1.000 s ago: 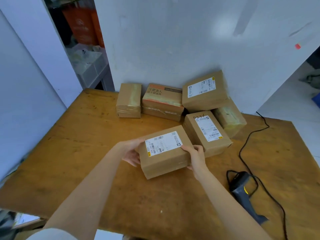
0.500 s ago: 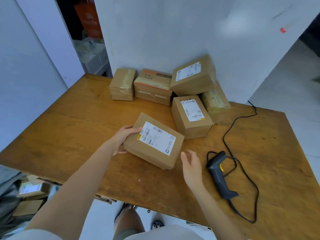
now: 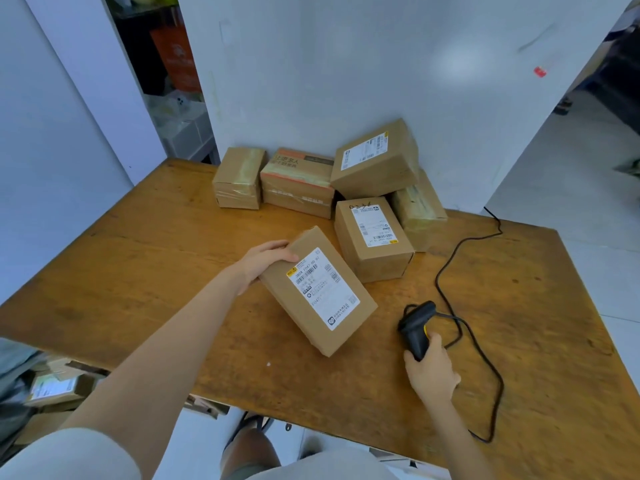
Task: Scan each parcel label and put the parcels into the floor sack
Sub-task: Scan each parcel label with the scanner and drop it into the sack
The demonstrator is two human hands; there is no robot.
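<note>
Your left hand (image 3: 263,261) grips the parcel (image 3: 317,292) by its far end and your right hand (image 3: 431,372) closes on the scanner (image 3: 415,323), so keep the label (image 3: 322,287) flat, face-up and clear of fingers before you aim.

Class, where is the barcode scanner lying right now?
In the head view, the scanner lies on the table at the right, under the right hand, just right of the held parcel.

A worn wooden worktop (image 3: 138,271) is being used to carry six cardboard parcels. Five are being kept clustered at its far edge against the wall, one of them (image 3: 375,161) propped tilted on its neighbours. A labelled parcel (image 3: 317,292) is lying nearer the front, beside a black handheld scanner (image 3: 415,323) and its trailing cable (image 3: 464,271).
</note>
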